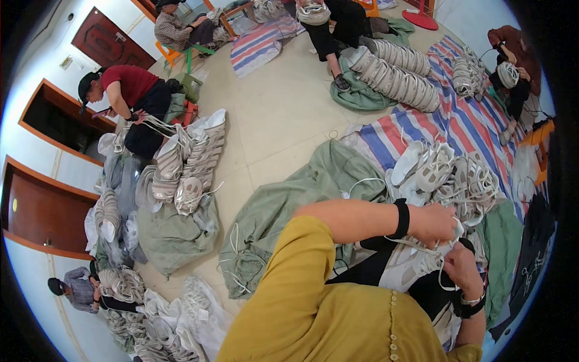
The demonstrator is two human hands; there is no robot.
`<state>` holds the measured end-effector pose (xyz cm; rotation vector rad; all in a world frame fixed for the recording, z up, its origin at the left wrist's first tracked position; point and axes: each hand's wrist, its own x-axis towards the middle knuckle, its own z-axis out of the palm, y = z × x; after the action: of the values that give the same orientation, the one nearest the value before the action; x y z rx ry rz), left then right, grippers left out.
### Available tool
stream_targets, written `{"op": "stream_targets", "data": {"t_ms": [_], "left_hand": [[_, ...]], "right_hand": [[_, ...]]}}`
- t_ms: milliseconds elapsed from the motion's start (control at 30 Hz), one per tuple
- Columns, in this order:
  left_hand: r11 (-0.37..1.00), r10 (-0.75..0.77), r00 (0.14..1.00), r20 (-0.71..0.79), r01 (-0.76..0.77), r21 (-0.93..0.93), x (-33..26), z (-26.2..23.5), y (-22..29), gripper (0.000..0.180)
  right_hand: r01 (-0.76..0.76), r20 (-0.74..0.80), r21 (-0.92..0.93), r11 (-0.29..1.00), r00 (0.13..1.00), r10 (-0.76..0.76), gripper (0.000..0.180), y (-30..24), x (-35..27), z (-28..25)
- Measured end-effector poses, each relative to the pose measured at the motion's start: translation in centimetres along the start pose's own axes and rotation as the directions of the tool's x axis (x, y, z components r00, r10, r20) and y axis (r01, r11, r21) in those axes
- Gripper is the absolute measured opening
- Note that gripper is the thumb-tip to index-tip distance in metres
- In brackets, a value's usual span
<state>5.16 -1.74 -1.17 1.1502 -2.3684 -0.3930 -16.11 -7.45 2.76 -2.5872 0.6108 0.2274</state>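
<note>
A white and beige shoe [403,268] with pale laces lies across my lap. My left hand [433,224], a black band at its wrist, is closed over the upper end of the shoe. A pale shoelace [412,242] runs under that hand and seems gripped in its curled fingers. My right hand [462,265] is just below, at the shoe's right side, with its fingers pinched on a lace that loops down beside the shoe. The fingertips of both hands are partly hidden. Beyond my hands sits a pile of similar laced shoes [449,175].
Green cloth sacks [289,193] spread on the tiled floor to my left. A striped sheet [386,136] lies ahead, with rows of stacked shoe uppers [401,78]. Several people sit around the room among more shoe stacks [202,148]. A black cloth [525,265] is at far right.
</note>
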Motion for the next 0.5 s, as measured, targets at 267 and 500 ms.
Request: {"op": "stream_targets", "data": {"t_ms": [267, 500], "left_hand": [[0.999, -0.038, 0.996, -0.076, 0.036, -0.024, -0.6, 0.3, 0.3, 0.014], [0.998, 0.063, 0.997, -0.045, -0.063, -0.005, -0.5, 0.5, 0.0, 0.004]], "right_hand": [[-0.014, -0.105, 0.075, 0.997, 0.994, 0.022, 0.007, -0.2, -0.1, 0.8], [0.097, -0.370, 0.097, 0.991, 0.928, -0.054, 0.007, 1.6, -2.3, 3.8]]}}
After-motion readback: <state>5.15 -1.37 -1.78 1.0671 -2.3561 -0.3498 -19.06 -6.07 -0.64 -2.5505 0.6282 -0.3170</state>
